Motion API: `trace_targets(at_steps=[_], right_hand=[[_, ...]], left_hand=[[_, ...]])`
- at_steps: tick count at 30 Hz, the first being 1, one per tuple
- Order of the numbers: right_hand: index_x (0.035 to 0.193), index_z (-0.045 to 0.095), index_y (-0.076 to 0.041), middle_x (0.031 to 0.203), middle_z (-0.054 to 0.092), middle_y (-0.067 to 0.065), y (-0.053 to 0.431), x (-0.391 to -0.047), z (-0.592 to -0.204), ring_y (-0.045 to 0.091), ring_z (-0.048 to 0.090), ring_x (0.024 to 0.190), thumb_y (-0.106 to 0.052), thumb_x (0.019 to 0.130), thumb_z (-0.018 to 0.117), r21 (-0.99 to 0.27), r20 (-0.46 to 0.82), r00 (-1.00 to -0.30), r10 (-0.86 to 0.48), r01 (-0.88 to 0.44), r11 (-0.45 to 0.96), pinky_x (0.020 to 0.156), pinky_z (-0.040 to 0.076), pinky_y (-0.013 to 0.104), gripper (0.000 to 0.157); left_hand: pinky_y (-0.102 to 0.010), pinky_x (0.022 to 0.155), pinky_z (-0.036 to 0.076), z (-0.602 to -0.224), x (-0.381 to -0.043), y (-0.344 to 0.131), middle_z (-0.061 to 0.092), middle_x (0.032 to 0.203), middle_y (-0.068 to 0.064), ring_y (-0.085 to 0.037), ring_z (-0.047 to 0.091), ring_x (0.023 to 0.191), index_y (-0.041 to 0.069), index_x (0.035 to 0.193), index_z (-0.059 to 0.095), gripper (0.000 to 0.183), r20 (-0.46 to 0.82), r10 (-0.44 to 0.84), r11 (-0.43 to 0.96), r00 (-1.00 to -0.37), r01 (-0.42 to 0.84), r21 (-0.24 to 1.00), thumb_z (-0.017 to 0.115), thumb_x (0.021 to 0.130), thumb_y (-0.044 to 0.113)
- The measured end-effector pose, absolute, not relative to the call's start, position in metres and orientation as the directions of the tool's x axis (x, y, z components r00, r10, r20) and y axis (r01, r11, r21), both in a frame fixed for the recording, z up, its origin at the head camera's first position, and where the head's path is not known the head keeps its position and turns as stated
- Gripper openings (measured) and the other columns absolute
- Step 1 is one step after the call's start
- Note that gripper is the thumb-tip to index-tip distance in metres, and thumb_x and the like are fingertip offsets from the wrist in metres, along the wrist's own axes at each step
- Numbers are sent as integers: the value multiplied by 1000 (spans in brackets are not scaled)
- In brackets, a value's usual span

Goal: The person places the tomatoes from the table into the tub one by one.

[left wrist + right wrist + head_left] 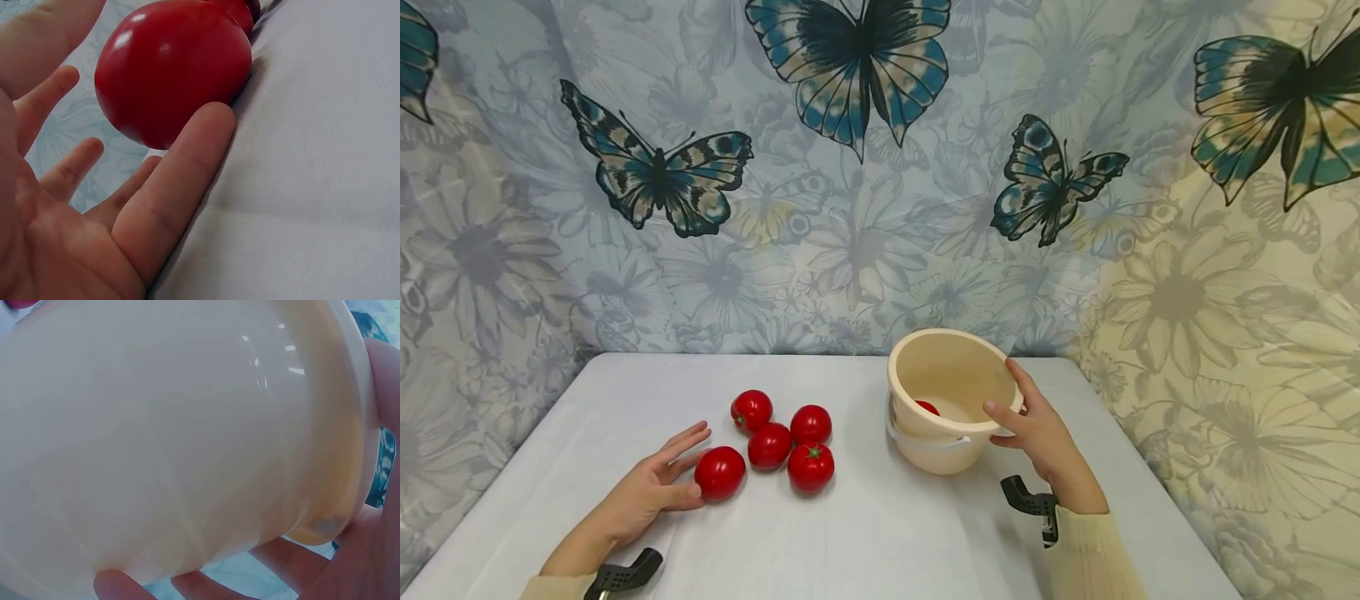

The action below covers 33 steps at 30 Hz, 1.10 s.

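Left of the bucket [940, 458], the left grip [643, 493] is spread beside the leftmost tomato [720, 473]; closing thumb and fingers evenly should suit its smooth skin. The right grip [1045, 437], clamped on the bucket's rim, should hold it steady.
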State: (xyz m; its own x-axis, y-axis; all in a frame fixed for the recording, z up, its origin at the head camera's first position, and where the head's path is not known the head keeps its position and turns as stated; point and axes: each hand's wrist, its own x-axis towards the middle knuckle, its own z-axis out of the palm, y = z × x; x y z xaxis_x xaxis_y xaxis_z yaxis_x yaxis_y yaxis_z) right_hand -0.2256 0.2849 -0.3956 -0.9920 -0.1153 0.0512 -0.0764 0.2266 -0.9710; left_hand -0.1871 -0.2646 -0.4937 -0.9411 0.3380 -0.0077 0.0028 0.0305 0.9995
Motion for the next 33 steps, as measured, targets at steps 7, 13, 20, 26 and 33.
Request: trace_targets(at_steps=[7,13,20,26,33], right_hand=[[162,7,-25,162,6,21,286,-225,-396,47,48,123,-21,99,65,-971,53,-992,-112,-78,228,79,56,57,86],[162,8,-25,162,7,22,286,-224,-396,51,46,124,-21,99,65,-974,50,-993,-109,-73,216,79,56,57,86],[162,8,-24,162,6,21,285,-225,-395,48,47,123,-20,99,65,-974,53,-992,-112,-76,211,80,55,59,86],[162,8,-22,161,8,22,284,-226,-396,47,49,122,-20,98,65,-973,53,-993,-105,-75,219,79,56,58,85],[162,8,-23,162,7,21,285,-226,-396,47,48,123,-22,98,66,-972,61,-992,-113,-84,219,79,56,59,86]], left_hand=[[-52,85,55,-492,-188,-260,7,164,-10,-17,35,138,5,156,28,72,-41,330,63,-943,-22,998,67,95,5],[-52,85,56,-491,-187,-254,6,164,-12,-39,19,143,0,154,30,72,-27,360,51,-933,-9,999,67,93,2],[-52,83,56,-489,-184,-252,5,164,-15,-35,22,142,-2,153,31,71,-2,369,49,-930,17,999,67,93,1],[-51,84,56,-491,-187,-251,6,164,-13,-28,20,144,1,153,34,70,-35,362,64,-932,-13,998,69,92,3],[-48,85,56,-492,-188,-249,10,164,-10,3,35,130,4,153,38,69,-45,352,90,-935,-14,996,70,92,5]])
